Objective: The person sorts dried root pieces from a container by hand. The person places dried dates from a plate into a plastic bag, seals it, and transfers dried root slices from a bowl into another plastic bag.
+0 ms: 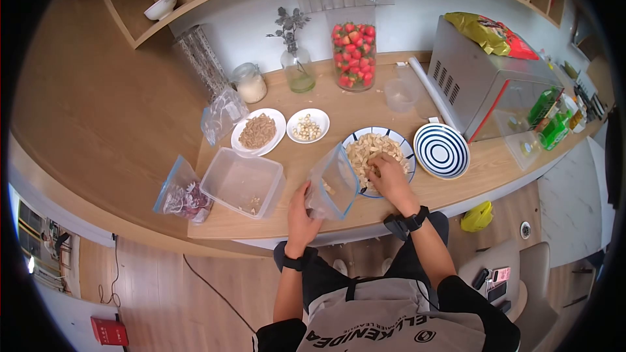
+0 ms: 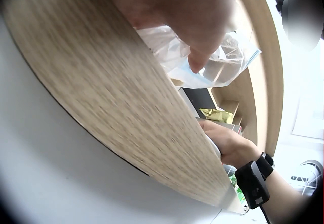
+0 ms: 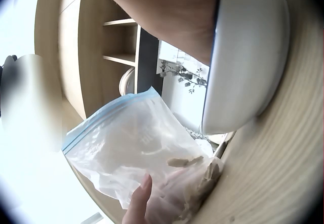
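Note:
My left hand (image 1: 303,218) grips the side of a clear zip bag (image 1: 331,184) with a blue seal, thumb pressed against the plastic in the right wrist view. The bag's mouth gapes toward the bowl, and pale pieces (image 3: 202,186) lie low inside it. Beside it, a blue-and-white bowl (image 1: 410,151) is heaped with pale dried slices (image 1: 368,146). My right hand (image 1: 394,184) reaches over the near rim, its fingers curled down into the slices and gripping some. The bowl's wall hides these fingertips in the right wrist view.
Left of the bag stands a clear plastic tub (image 1: 238,179) with crumbs inside. Behind are a plate of brown strips (image 1: 259,132) and a small dish of pale kernels (image 1: 306,130). A striped blue bowl (image 1: 441,150) sits at right, before the microwave (image 1: 482,81).

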`<state>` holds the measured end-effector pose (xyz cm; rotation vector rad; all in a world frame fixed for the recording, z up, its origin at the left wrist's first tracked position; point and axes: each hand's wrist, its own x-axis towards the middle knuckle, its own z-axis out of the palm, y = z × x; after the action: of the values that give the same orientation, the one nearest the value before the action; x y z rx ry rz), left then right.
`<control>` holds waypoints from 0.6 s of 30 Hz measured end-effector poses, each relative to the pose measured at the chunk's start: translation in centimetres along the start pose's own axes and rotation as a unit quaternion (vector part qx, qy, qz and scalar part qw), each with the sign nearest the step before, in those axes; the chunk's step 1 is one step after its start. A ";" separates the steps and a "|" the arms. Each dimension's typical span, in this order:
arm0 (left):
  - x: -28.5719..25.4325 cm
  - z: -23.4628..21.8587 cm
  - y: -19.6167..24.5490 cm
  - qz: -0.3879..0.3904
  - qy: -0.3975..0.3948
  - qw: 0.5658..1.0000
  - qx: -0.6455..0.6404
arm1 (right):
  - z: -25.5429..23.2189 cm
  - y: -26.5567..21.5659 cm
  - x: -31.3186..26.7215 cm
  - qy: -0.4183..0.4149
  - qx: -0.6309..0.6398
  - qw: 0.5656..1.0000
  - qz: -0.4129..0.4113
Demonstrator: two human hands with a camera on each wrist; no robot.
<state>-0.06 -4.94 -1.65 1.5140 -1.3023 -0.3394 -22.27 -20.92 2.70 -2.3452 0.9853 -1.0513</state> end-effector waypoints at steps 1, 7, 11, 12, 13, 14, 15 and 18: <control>0.0 -0.1 0.1 0.002 0.000 1.000 0.010 | 0.2 0.1 0.0 -0.002 0.001 1.000 0.001; -0.1 0.1 0.5 -0.004 -0.001 1.000 0.012 | -0.2 -0.4 0.0 0.022 0.054 0.998 0.035; 0.0 -0.1 0.5 -0.003 0.000 1.000 0.024 | 0.2 -0.6 -0.2 0.068 0.079 0.993 0.058; -0.1 -0.1 0.5 -0.003 0.000 1.000 0.024 | 0.4 -0.5 -0.2 0.091 0.087 0.990 0.056; 0.0 -0.2 0.5 -0.004 -0.001 1.000 0.030 | 0.3 -0.4 -0.2 0.091 0.087 0.990 0.055; 0.0 -0.2 0.6 -0.004 -0.001 0.999 0.034 | -0.3 -0.8 -0.1 0.099 0.091 0.989 0.064; 0.0 -0.2 0.8 -0.003 0.002 0.999 0.034 | -0.9 -1.1 0.1 0.107 0.095 0.987 0.071; 0.2 -0.2 0.9 -0.008 0.004 1.000 0.025 | -3.9 -3.2 1.2 0.220 0.180 0.957 0.060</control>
<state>-0.31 -4.87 -0.68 1.5670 -1.3032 -0.3125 -23.27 -19.82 7.72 -1.7731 0.9697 -1.5926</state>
